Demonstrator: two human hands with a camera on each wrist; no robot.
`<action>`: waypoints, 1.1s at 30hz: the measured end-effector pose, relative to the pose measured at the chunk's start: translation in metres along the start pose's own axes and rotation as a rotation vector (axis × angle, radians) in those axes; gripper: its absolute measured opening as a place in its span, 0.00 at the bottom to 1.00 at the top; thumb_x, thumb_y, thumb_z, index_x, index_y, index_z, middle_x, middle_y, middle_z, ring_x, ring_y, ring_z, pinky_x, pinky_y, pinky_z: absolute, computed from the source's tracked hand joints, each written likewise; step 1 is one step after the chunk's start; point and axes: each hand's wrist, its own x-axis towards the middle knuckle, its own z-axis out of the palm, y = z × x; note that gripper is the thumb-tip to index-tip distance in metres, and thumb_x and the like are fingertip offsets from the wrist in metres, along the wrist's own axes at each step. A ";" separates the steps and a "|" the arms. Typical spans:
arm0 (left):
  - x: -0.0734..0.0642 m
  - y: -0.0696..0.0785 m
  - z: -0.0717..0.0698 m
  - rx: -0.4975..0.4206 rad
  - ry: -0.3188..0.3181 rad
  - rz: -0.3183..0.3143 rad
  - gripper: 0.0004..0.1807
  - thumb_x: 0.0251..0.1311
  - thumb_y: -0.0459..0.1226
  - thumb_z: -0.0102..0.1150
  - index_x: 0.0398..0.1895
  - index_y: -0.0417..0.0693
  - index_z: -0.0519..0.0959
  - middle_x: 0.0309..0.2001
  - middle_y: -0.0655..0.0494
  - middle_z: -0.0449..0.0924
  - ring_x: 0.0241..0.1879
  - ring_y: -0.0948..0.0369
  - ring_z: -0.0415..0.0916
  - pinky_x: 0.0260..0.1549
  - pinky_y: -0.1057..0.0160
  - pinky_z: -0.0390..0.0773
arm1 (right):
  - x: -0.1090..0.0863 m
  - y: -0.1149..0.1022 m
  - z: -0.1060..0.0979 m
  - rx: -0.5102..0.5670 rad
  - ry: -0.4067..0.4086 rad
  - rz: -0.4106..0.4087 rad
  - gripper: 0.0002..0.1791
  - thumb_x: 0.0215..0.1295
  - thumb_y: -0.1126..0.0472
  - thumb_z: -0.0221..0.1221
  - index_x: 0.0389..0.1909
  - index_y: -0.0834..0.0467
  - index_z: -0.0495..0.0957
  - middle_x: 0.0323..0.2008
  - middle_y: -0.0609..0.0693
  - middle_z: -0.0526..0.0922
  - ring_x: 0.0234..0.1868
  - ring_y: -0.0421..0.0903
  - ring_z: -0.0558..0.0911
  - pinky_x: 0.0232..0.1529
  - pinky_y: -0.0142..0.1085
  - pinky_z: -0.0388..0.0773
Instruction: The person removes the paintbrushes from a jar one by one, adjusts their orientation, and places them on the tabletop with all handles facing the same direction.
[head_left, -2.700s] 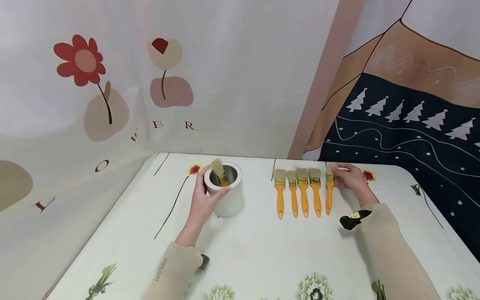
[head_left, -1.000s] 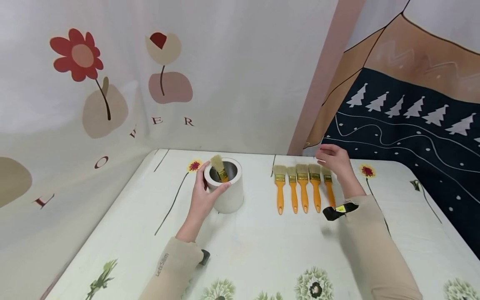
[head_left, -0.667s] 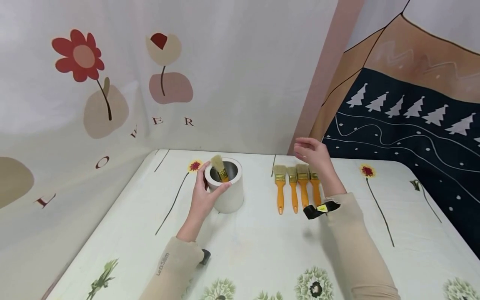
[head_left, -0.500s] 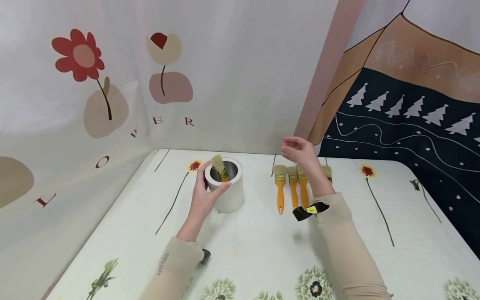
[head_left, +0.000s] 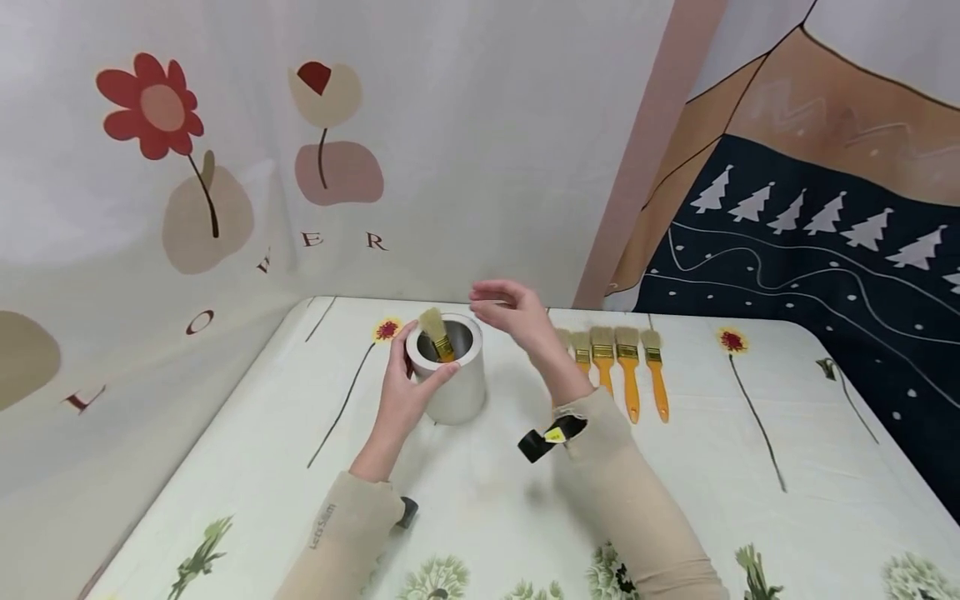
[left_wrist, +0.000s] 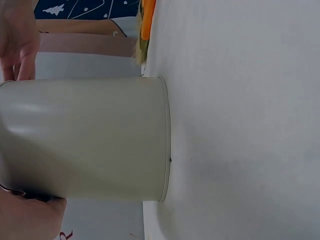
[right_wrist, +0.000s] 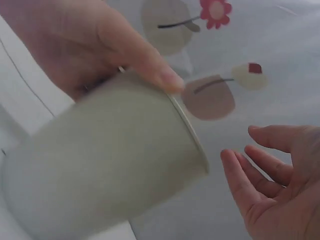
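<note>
An off-white can (head_left: 459,396) stands upright on the table, with one paintbrush (head_left: 434,329) in it, bristles up and leaning left. My left hand (head_left: 402,398) grips the can by its upper left side, thumb across the near rim. Just right of the can's mouth, my right hand (head_left: 517,317) is held in the air with nothing in it. Its fingers are spread and slightly bent in the right wrist view, apart from the can (right_wrist: 110,160). Several orange-handled paintbrushes (head_left: 628,367) lie in a row to the right, the leftmost partly hidden by my right forearm.
A white flower-print cloth (head_left: 465,500) covers the table. Hanging fabric (head_left: 465,167) rises close behind its back edge, and a dark tree-print cloth (head_left: 810,275) hangs at the right.
My right hand has let go of the rightmost paintbrush, which now lies nearer the row. It has moved left over the brushes to the can. My left hand stays on the can.
</note>
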 end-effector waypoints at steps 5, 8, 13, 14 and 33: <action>-0.001 -0.001 0.000 -0.009 -0.005 0.004 0.48 0.59 0.40 0.70 0.77 0.51 0.52 0.77 0.50 0.54 0.77 0.53 0.54 0.79 0.50 0.53 | 0.009 0.004 0.032 -0.220 0.002 -0.075 0.20 0.67 0.62 0.63 0.59 0.61 0.78 0.56 0.57 0.84 0.57 0.52 0.83 0.59 0.39 0.82; -0.001 -0.002 0.001 -0.004 -0.008 0.005 0.48 0.59 0.41 0.70 0.77 0.51 0.51 0.77 0.50 0.53 0.77 0.54 0.53 0.78 0.49 0.54 | 0.012 0.006 0.045 -0.361 0.020 -0.112 0.20 0.65 0.62 0.65 0.57 0.61 0.79 0.54 0.57 0.85 0.55 0.51 0.85 0.56 0.37 0.84; 0.000 -0.001 0.000 -0.009 -0.012 0.013 0.47 0.60 0.41 0.69 0.78 0.50 0.51 0.78 0.51 0.51 0.77 0.54 0.52 0.78 0.50 0.54 | 0.014 0.010 0.056 -0.576 0.052 -0.161 0.20 0.63 0.59 0.68 0.56 0.54 0.82 0.52 0.50 0.87 0.53 0.44 0.86 0.57 0.38 0.82; 0.000 -0.001 0.000 -0.013 -0.008 0.016 0.47 0.60 0.40 0.69 0.78 0.49 0.51 0.78 0.51 0.51 0.77 0.55 0.52 0.78 0.50 0.54 | 0.015 0.012 0.058 -0.606 0.063 -0.175 0.19 0.62 0.58 0.68 0.55 0.53 0.82 0.50 0.49 0.87 0.51 0.43 0.87 0.58 0.39 0.82; 0.002 0.000 0.001 -0.009 0.000 0.027 0.47 0.60 0.41 0.69 0.77 0.48 0.51 0.77 0.51 0.53 0.77 0.55 0.53 0.79 0.51 0.54 | 0.011 0.013 0.047 -0.265 0.017 -0.230 0.07 0.66 0.61 0.64 0.41 0.59 0.82 0.43 0.56 0.86 0.46 0.49 0.86 0.50 0.31 0.85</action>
